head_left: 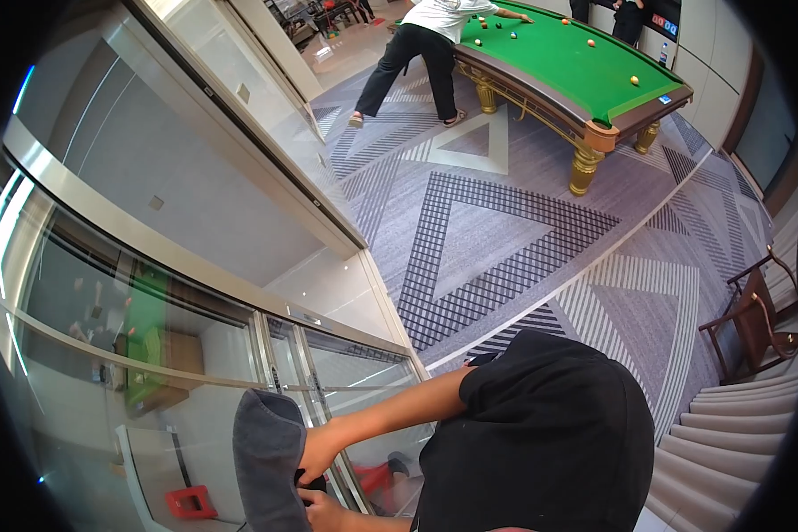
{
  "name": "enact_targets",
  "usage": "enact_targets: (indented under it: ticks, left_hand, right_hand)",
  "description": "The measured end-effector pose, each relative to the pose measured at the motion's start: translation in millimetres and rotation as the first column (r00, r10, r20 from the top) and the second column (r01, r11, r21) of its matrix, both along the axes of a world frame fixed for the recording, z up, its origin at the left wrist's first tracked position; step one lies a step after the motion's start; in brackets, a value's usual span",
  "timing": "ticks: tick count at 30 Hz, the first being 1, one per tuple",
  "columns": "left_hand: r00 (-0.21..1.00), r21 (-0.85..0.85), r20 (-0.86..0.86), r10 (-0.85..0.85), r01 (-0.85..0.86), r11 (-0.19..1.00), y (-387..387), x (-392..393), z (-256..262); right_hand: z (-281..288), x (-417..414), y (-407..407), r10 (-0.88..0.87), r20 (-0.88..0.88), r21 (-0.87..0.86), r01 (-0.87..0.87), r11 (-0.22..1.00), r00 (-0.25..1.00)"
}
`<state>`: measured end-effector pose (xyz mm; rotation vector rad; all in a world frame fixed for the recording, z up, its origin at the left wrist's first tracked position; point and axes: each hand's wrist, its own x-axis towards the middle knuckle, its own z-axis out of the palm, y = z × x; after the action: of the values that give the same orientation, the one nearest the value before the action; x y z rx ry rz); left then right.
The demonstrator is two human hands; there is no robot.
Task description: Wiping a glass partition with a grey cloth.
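A dark grey cloth (269, 452) hangs beside the glass door at the lower left. My right hand (319, 453) reaches across from the right, its fingers closed at the cloth's right edge. Just below it, my left hand (324, 511) grips the same side of the cloth, partly cut off by the frame's bottom. A small black thing, too hidden to identify, shows between the two hands. My black clothing (538, 432) fills the lower middle and hides part of the floor.
Metal-framed sliding glass doors (292, 332) run along the left. A person (432, 40) leans over a green snooker table (545, 60) at the top; others stand behind. A wooden chair (755, 319) and beige curtains (725, 439) are at right. Behind the glass is a red object (191, 503).
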<state>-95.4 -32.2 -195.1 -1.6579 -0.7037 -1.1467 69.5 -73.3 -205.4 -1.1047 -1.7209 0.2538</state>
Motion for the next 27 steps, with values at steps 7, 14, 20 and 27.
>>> enact_targets:
  ticks: [7, 14, 20, 27]
  left_hand:
    - [0.999, 0.080, -0.049, 0.003, 0.001, 0.997, -7, -1, 5]
    - [0.996, 0.094, -0.089, -0.027, 0.035, 0.995, -10, -3, 6]
    - [0.992, 0.083, -0.123, -0.014, 0.024, 0.996, -10, -3, 4]
    - [0.997, -0.027, -0.072, 0.019, -0.021, 0.999, -3, -3, 3]
  right_hand:
    - [-5, -2, 7, -0.034, 0.108, -0.035, 0.038, 0.999, 0.994]
    - [-8, -1, 9, -0.020, 0.082, -0.106, 0.029, 0.994, 0.996]
    - [-16, -2, 10, -0.024, 0.073, -0.090, 0.030, 0.995, 0.997]
    - [-20, 2, 15, 0.029, 0.017, -0.046, -0.029, 0.999, 0.999]
